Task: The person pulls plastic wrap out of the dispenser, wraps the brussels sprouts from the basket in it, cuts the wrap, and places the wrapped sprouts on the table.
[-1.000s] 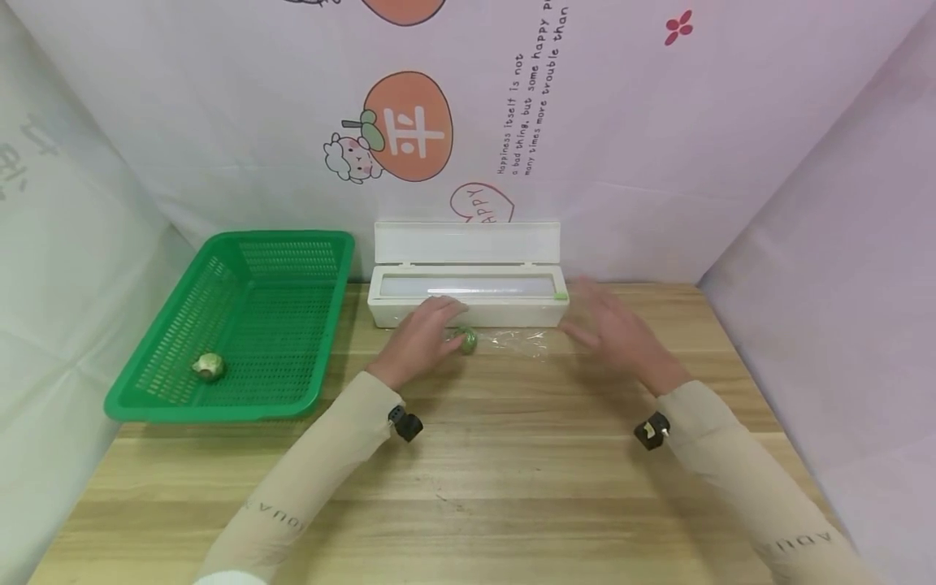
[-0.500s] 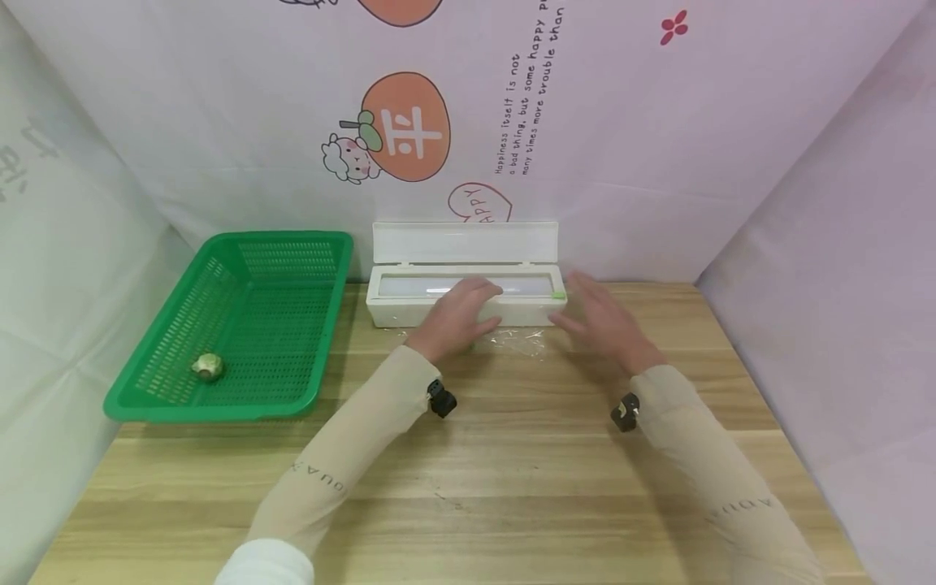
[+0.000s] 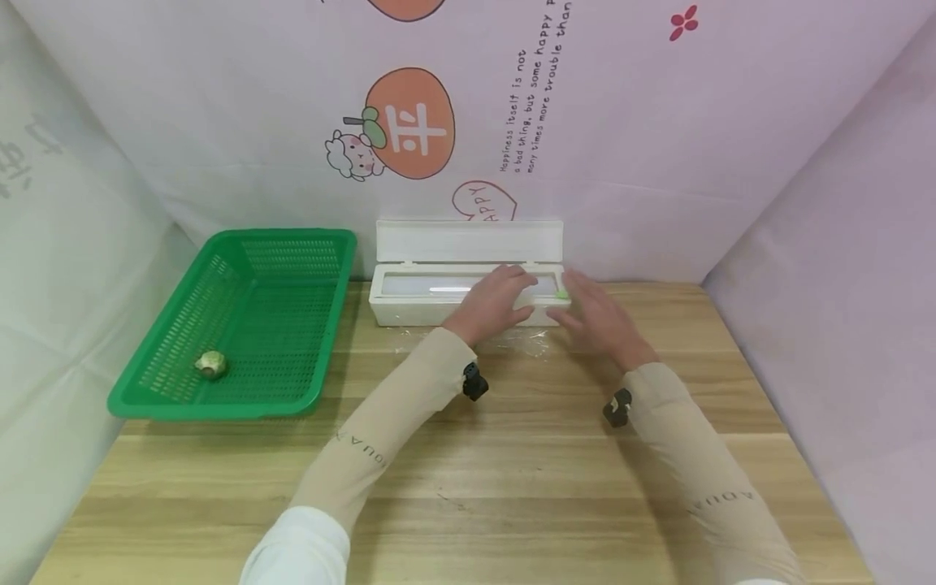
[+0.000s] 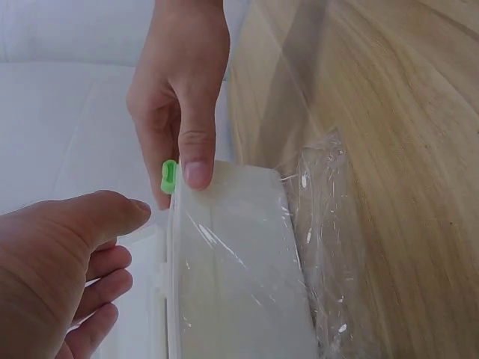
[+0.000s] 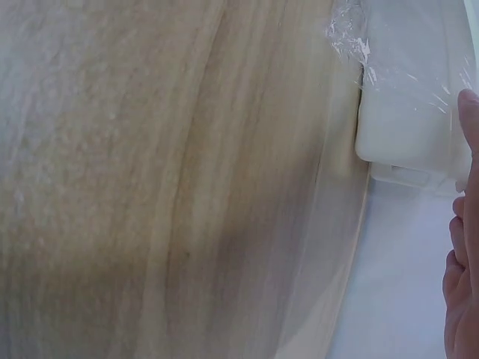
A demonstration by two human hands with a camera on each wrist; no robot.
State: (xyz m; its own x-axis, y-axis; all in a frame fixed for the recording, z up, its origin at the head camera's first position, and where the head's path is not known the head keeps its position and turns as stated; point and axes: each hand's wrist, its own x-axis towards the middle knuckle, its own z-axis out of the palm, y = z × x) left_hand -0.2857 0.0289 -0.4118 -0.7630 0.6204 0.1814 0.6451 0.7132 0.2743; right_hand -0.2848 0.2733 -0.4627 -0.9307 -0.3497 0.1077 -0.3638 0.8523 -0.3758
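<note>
A white cling film box (image 3: 409, 313) stands at the back of the table with its lid raised. Clear cling film (image 4: 325, 247) hangs over its front onto the wood. My right hand (image 3: 603, 321) grips the box's right end, thumb on the front face beside the green slide cutter (image 4: 169, 177), fingers behind. Just left of it, my left hand (image 3: 491, 302) hovers over the box with loosely curled fingers and nothing held. The left wrist view shows its thumb (image 4: 112, 215) apart from the cutter. The green ball seen earlier in front of the box is hidden now.
A green plastic basket (image 3: 338, 325) stands at the left with one Brussels sprout (image 3: 211, 365) in it. Behind the box rises a printed white cloth (image 3: 621, 162). The wooden table (image 3: 512, 487) stretches toward me.
My left hand has moved right along the box, away from the small green ball. My right hand has come in slightly and now holds the box's right end.
</note>
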